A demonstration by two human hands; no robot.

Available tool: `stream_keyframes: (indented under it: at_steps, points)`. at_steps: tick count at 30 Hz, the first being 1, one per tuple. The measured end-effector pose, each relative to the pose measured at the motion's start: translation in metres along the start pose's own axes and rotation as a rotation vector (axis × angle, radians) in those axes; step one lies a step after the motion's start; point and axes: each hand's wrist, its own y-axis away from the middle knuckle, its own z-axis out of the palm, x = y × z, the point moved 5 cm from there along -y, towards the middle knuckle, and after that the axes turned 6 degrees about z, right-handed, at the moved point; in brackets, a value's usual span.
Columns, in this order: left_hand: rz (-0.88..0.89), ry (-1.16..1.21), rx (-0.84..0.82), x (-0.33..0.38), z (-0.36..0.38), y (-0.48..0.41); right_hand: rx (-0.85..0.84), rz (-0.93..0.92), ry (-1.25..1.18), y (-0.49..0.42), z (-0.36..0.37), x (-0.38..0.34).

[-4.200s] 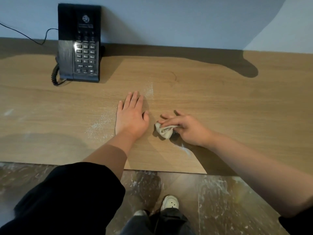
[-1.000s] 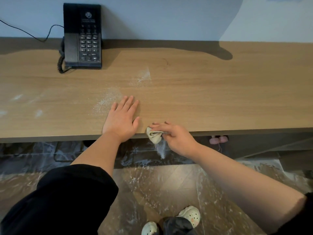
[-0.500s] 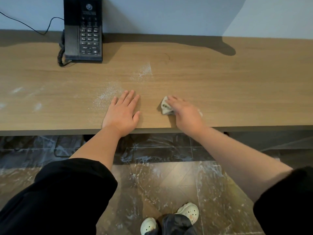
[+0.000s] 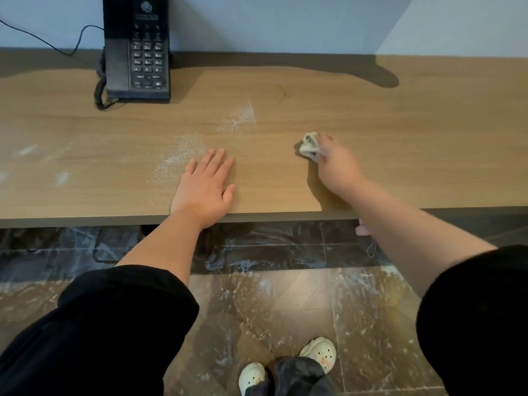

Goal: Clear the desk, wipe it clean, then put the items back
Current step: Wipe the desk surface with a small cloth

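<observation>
Head view: the left hand (image 4: 204,190) lies flat on the desk (image 4: 428,138), heel at the front edge, fingers straight and close together, thumb out. The right hand (image 4: 337,167) pinches one cloth (image 4: 309,145) in curled fingers, mid-depth on the desk and well apart from the one phone (image 4: 136,50) at the rear wall. Two powder patches (image 4: 180,162) lie between phone and left hand. Fainter smears mark the left end.

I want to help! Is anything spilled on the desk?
Yes. White powder is scattered on the desk by the left hand and further back, plus smudges far left. The cloth in the right hand hasn't reached them.
</observation>
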Motion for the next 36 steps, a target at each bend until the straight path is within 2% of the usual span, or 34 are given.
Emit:
stream_keyframes:
  at_steps: [2, 8, 10, 12, 13, 15, 17, 18, 21, 25, 32, 36]
  points:
    - [0.003, -0.001, 0.002, -0.001, 0.001, -0.001, 0.031, -0.139, 0.124, 0.016, 0.02, -0.008]
    - [-0.002, -0.012, 0.001, -0.001, 0.002, -0.002, -0.054, -0.509, -0.045, 0.088, 0.055, -0.036]
    - [-0.004, -0.009, 0.0, -0.001, 0.002, -0.002, -0.196, -0.49, -0.181, 0.105, 0.058, -0.038]
    - [-0.001, -0.017, -0.008, -0.002, 0.002, -0.002, -0.302, -0.337, -0.359, 0.106, 0.046, -0.039]
    - [0.002, -0.019, -0.009, -0.002, 0.002, -0.002, -0.272, -0.248, -0.4, 0.098, 0.035, -0.037]
    - [0.004, -0.015, -0.009, -0.002, 0.002, -0.002, -0.025, -0.094, -0.411, 0.067, 0.006, -0.024]
    - [0.005, -0.011, -0.007, -0.001, 0.002, -0.002, 0.139, -0.039, -0.288, 0.029, -0.014, -0.011]
    - [0.005, -0.008, -0.006, -0.001, 0.002, -0.001, 0.116, -0.048, -0.169, 0.013, -0.016, -0.007]
    - [0.002, 0.004, 0.005, -0.001, 0.001, -0.001, -0.112, -0.111, 0.127, -0.017, -0.006, 0.001]
    - [-0.001, -0.006, -0.003, 0.0, 0.001, 0.0, -0.156, -0.256, 0.339, -0.032, -0.002, 0.006]
    - [0.007, 0.006, 0.001, 0.0, 0.0, 0.0, -0.018, -0.276, 0.277, -0.015, 0.022, -0.006]
    - [0.004, -0.001, -0.01, 0.0, 0.001, -0.001, 0.025, -0.392, 0.232, 0.016, 0.04, -0.025]
